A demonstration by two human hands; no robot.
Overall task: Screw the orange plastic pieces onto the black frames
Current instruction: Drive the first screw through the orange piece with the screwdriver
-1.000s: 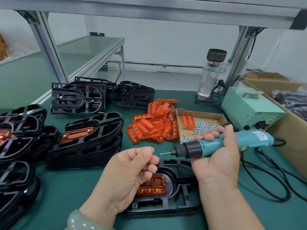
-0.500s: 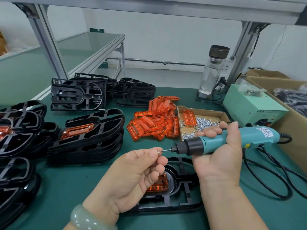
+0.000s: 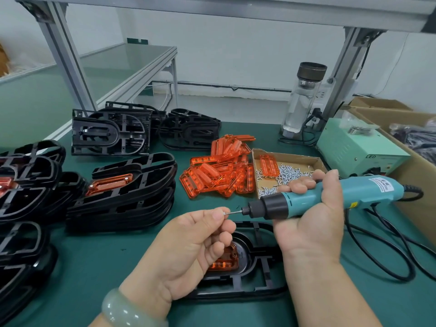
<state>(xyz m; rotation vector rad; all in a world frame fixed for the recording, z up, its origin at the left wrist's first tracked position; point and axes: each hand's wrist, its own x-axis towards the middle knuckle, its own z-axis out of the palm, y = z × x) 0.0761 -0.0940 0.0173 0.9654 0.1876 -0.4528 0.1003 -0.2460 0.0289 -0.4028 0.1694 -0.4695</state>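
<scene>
Far left, stacked black frames (image 3: pixel 28 185) crowd the table's left edge, and the next stack (image 3: pixel 127 204) carries an orange piece (image 3: pixel 109 184) on its top frame. Bare green mat (image 3: pixel 94 260) opens between those stacks and the left hand (image 3: pixel 188 251), which pinches a small screw (image 3: pixel 224 212) between thumb and forefinger, other fingers curled. The screw meets the bit (image 3: pixel 236 211) of the teal screwdriver (image 3: pixel 304 200), held level in the full grip of the right hand (image 3: pixel 311 223). Under both hands lies the black frame (image 3: pixel 257 263), an orange insert (image 3: pixel 224 260) seated in it. Behind, loose orange pieces (image 3: pixel 219 171) pile beside a cardboard tray of screws (image 3: pixel 283 173). The screwdriver's white label (image 3: pixel 381 186) is too small to read; the green box (image 3: pixel 358 147) at right reads "LED". A black cable (image 3: pixel 377 244) loops over the mat beside a carton wall (image 3: pixel 415 175).
</scene>
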